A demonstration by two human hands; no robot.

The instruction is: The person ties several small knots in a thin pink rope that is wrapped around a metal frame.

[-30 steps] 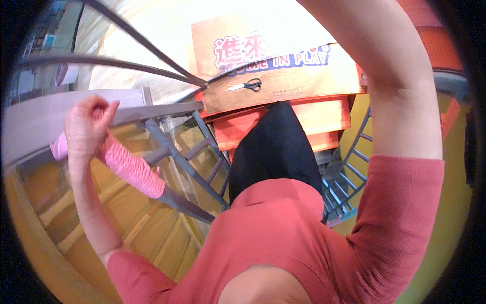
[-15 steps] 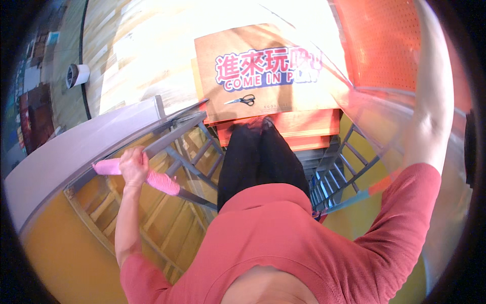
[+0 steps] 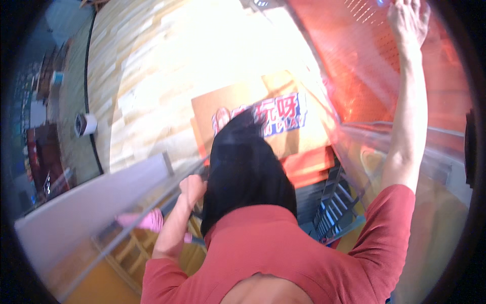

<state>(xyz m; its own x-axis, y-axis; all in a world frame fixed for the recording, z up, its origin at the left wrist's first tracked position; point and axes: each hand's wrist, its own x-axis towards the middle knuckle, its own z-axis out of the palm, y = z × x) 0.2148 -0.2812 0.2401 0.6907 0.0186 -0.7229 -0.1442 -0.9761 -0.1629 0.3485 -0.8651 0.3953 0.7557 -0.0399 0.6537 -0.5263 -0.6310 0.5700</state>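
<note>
My left hand (image 3: 193, 188) is closed in a fist beside my left thigh, close to a grey metal rail (image 3: 172, 188). What it grips, if anything, is hidden. Below it, beside my forearm, a pink wrap (image 3: 150, 220) covers part of a bar. My right arm reaches far up on the right. The right hand (image 3: 409, 21) is spread with fingers stretched out, over or against clear sheeting in front of a red perforated panel (image 3: 354, 66). One black-trousered leg (image 3: 243, 167) overlaps a brown cardboard sheet (image 3: 304, 131) with coloured printing.
Orange-red steps (image 3: 309, 169) lie under the cardboard. Grey ladder-like rungs (image 3: 331, 205) stand to their right. A pale panel edge (image 3: 101, 190) runs along the left. Beyond is a light wood floor (image 3: 147, 91) with a white cylindrical object (image 3: 86, 124) near a black line.
My left hand has left the pink wrap and moved forward and right to my thigh. My right hand has come into view. One leg has moved forward over the cardboard; the scissors are out of sight.
</note>
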